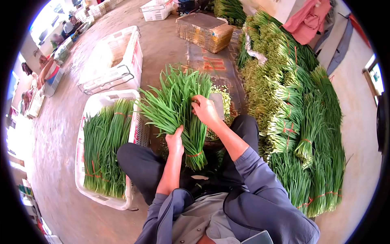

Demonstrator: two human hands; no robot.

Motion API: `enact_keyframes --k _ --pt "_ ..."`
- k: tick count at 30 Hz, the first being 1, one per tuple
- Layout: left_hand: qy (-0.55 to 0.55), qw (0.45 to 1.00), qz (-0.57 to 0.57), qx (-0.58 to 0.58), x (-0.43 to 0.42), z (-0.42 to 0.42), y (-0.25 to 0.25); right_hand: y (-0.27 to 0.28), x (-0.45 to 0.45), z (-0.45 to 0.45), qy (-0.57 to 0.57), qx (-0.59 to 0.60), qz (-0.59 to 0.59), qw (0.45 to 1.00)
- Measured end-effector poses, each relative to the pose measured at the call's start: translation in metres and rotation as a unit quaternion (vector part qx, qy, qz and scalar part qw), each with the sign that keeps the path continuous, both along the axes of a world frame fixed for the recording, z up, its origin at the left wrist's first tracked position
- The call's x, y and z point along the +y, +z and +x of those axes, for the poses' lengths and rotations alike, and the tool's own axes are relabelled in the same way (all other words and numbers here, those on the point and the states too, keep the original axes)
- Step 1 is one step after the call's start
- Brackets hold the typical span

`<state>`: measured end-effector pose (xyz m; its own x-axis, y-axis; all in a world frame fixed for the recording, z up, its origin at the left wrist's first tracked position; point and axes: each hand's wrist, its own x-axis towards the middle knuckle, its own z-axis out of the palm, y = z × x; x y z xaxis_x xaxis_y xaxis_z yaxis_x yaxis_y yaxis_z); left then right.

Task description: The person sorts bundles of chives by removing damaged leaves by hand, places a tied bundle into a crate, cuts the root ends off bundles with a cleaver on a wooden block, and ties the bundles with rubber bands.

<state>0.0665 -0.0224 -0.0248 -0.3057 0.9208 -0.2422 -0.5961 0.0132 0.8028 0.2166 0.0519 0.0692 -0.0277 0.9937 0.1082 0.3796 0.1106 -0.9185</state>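
Note:
A loose-topped bunch of garlic chives [174, 97] stands between my knees, its leaf tips spread toward the upper left. A red tie circles it near the cut end at the bottom. My left hand [175, 142] is wrapped round the lower left side of the bunch. On the upper right side, my right hand [205, 110] has its fingers curled and pinched against the leaves. Left of my knee, a white plastic crate [132, 191] holds tied bunches of chives [105, 146]. Behind the bunch, a pale board [217, 103] shows partly, with cut stem pieces [226, 99] around it.
A tall pile of tied chive bunches [290, 110] lies along the right wall. Another white crate [134, 53] with a wire handle stands beyond the filled one. A taped box [205, 30] is on the floor ahead. Other people sit among goods at far left.

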Motion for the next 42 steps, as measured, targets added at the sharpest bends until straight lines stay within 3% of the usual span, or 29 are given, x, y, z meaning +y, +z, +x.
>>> enact_keyframes --k 4,9,14,17,20,25,29,30,32,33,34,35,36,38,40,41,42 --pt "-0.002 1.000 -0.011 -0.006 0.000 0.001 0.006 0.010 0.012 0.002 -0.002 -0.029 -0.012 0.999" --pt "-0.007 1.000 -0.022 0.017 0.000 0.003 0.005 0.021 0.016 0.006 -0.008 0.029 -0.087 0.996" --pt "0.003 1.000 -0.025 0.017 0.001 0.002 0.006 0.014 0.002 0.016 -0.011 0.059 -0.068 0.996" --pt "0.020 0.999 -0.029 0.023 0.002 0.003 0.000 0.001 -0.019 0.017 -0.023 0.041 0.000 0.999" --pt "0.041 0.998 -0.034 0.039 0.003 0.003 -0.004 -0.001 -0.049 0.012 0.026 -0.114 0.300 0.947" --pt "0.015 0.998 -0.012 0.060 0.001 0.001 -0.016 -0.002 -0.084 -0.007 0.204 -0.183 0.370 0.887" --pt "0.016 0.998 -0.025 0.055 -0.002 0.004 -0.012 -0.015 -0.085 -0.017 0.238 -0.161 0.321 0.902" --pt "0.016 0.998 -0.021 0.054 -0.003 0.005 -0.008 -0.017 -0.083 -0.019 0.203 -0.092 0.171 0.960" --pt "0.006 0.996 -0.036 0.084 -0.004 0.007 0.000 -0.020 -0.070 -0.017 0.140 0.056 -0.071 0.986" --pt "-0.002 0.996 -0.039 0.085 -0.005 0.007 0.000 -0.016 -0.062 -0.014 0.107 0.229 -0.220 0.942" --pt "-0.003 0.996 -0.037 0.083 -0.006 0.008 -0.001 -0.008 -0.053 -0.010 0.068 0.390 -0.356 0.847" --pt "0.008 0.995 -0.025 0.101 -0.007 0.009 -0.001 0.003 -0.045 -0.003 0.075 0.466 -0.351 0.809" --pt "0.019 0.993 -0.012 0.116 -0.007 0.012 -0.001 0.024 -0.041 0.000 0.076 0.475 -0.286 0.829" --pt "0.017 0.994 -0.005 0.110 -0.010 0.012 -0.004 0.055 -0.025 0.008 0.076 0.397 -0.209 0.891" --pt "0.005 0.992 0.001 0.126 -0.011 0.014 -0.001 0.066 0.002 0.017 0.083 0.185 -0.106 0.974" --pt "0.009 0.990 0.003 0.139 -0.012 0.016 0.002 0.072 0.016 0.019 0.071 0.104 -0.084 0.989" --pt "0.006 0.990 0.008 0.137 -0.014 0.018 0.006 0.078 0.024 0.019 0.067 0.102 -0.079 0.989"
